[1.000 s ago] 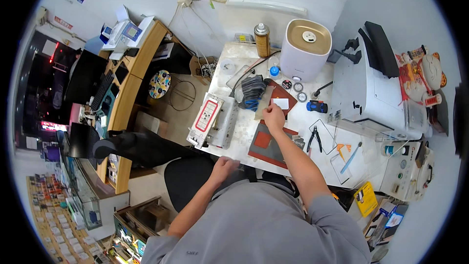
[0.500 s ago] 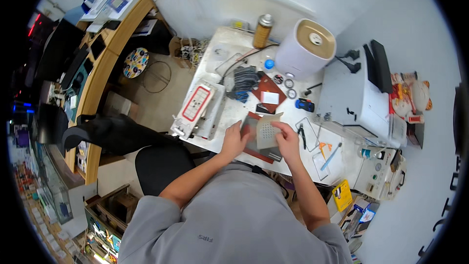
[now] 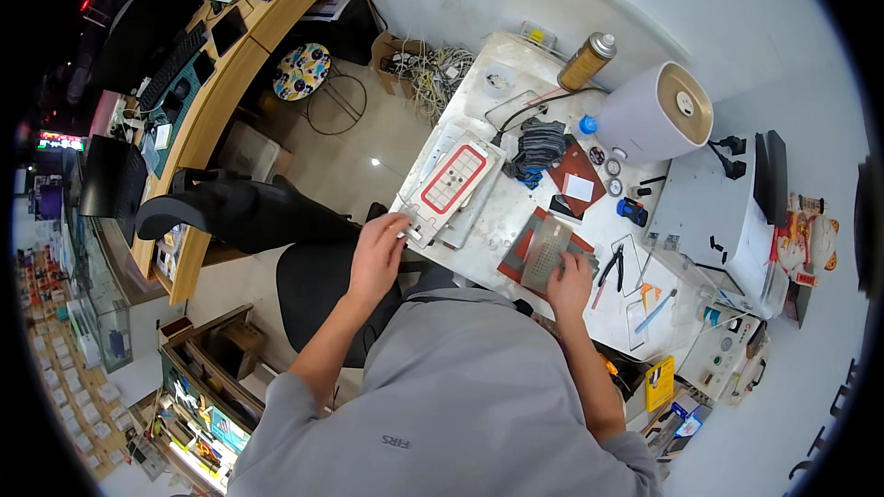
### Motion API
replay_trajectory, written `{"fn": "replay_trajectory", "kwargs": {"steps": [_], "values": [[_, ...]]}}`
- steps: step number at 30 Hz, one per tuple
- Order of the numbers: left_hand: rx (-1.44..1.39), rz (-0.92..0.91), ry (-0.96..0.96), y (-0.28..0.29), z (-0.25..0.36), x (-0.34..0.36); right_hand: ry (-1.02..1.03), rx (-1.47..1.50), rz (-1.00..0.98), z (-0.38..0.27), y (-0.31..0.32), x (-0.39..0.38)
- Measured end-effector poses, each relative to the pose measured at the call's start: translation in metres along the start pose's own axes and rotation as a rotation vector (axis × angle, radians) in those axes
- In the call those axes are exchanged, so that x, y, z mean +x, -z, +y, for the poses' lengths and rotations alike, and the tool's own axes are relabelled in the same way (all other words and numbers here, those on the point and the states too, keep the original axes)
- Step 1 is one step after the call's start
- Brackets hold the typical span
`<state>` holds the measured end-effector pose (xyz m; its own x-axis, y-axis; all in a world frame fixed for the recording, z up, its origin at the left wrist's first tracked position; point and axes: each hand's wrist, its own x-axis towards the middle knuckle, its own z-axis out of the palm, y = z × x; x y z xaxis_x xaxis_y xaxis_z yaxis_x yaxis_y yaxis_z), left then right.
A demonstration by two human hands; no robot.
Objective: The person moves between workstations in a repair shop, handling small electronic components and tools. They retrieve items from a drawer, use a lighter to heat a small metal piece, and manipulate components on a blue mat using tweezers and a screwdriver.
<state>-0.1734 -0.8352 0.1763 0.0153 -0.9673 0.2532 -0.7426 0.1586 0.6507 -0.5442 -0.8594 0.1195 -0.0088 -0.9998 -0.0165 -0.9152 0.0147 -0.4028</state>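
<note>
Currently, the right hand [image 3: 572, 282] is grasping a perforated plate [image 3: 543, 252] over a red-and-grey mat [image 3: 509, 265]; the left hand [image 3: 376, 260] is meeting a white device [image 3: 459, 182], its grip being impossible to tell. A loose right-hand pinch would be risking the plate's slipping.

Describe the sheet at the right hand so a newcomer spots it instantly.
Find the white worktable. Near its front edge lies a grey-and-reddish mat. Over it, at the right hand, is the sheet: grey-beige, set apart by its rows of small dots.
</note>
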Motion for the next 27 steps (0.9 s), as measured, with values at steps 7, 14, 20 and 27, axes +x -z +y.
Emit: {"fn": "replay_trajectory", "kwargs": {"steps": [7, 14, 20, 27], "values": [[0.061, -0.385, -0.354, 0.022, -0.031, 0.048, 0.223, 0.282, -0.084, -0.116, 0.01, 0.076], [-0.058, -0.419, -0.497, 0.037, -0.033, 0.062, 0.497, 0.125, 0.126, -0.179, -0.015, 0.14], [-0.424, -0.28, -0.116, 0.022, -0.015, 0.051, 0.603, -0.148, 0.126, -0.185, -0.029, 0.152], [-1.165, -0.286, 0.54, -0.033, 0.014, 0.017, 0.602, 0.025, 0.301, -0.195, -0.007, 0.151]]}}
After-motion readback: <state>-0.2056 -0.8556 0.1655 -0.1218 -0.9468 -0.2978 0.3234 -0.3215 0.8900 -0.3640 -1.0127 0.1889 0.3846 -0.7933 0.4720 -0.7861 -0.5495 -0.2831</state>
